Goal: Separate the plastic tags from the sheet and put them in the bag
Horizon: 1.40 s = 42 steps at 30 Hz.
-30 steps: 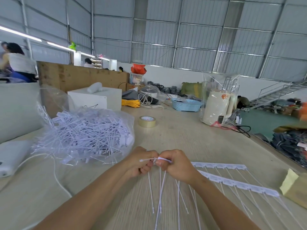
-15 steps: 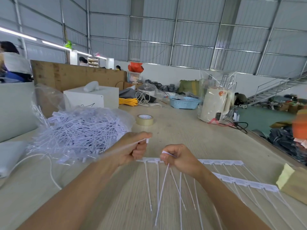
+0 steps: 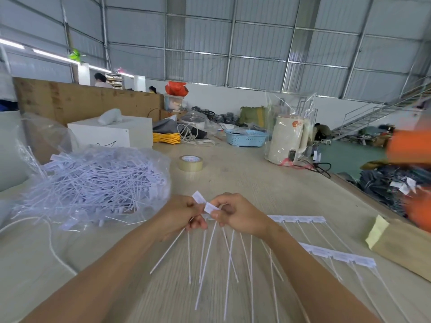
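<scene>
Your left hand (image 3: 179,215) pinches 1 separated tag (image 3: 198,197); your right hand (image 3: 238,214) pinches the sheet (image 3: 298,219) lying on the table (image 3: 256,183), near the bag (image 3: 98,183) at left.

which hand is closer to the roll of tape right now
Left. The left hand is below the tape roll, nearly in line with it; the right hand sits farther to the right.
</scene>
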{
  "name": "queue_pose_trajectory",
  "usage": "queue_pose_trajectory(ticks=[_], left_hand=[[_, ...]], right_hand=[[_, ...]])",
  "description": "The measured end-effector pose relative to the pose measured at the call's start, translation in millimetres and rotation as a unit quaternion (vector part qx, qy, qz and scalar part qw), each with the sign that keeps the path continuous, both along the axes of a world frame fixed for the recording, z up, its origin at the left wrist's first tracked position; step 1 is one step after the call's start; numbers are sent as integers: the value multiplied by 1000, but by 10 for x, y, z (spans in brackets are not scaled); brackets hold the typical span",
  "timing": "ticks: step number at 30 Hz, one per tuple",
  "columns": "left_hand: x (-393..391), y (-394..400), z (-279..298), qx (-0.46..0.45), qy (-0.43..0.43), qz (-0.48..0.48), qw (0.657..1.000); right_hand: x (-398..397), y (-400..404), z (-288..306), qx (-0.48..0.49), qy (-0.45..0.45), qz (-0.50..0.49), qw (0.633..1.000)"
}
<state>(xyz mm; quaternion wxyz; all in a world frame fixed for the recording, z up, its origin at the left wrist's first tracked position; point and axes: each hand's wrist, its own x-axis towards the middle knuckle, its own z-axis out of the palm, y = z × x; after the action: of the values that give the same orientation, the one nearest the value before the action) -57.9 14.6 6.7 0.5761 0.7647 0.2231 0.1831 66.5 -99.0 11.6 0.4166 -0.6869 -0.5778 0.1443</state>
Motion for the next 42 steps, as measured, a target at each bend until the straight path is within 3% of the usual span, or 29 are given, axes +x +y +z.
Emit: queue_pose_trajectory(ticks=[4,9,14,17,21,24,28,33,37,42], left_hand=[[22,-13,28,-12,14,-1,1000],[13,-58,31,-97,12,-75,992],[21,-61,64,-94,53,-101,989],[49,-130,23,-43,71,-59,995],[93,-170,-62,4,-7,21,1000],[93,-131,-38,-6,-39,44,998],[132,-146,-50,-7,-57,48,997],[157,-168,-56,84,-120,60,987],[185,-143,-77,138,-117,99,978],[182,-111,-10,96,-73,85,989]], right_hand=[[-17,-1,25,24,37,-23,999],[-23,-15,37,7,10,-12,1000],[-27,-28,25,-1,15,-8,1000],[-28,-25,19,1,33,3,999],[-21,1,19,-8,20,-28,999],[10,-9,38,-17,-18,-71,997],[-10,-45,44,-34,-4,-32,999],[-61,-36,84,11,19,-26,999],[-94,-28,91,32,3,-37,999],[-104,-3,53,48,-40,-59,996]])
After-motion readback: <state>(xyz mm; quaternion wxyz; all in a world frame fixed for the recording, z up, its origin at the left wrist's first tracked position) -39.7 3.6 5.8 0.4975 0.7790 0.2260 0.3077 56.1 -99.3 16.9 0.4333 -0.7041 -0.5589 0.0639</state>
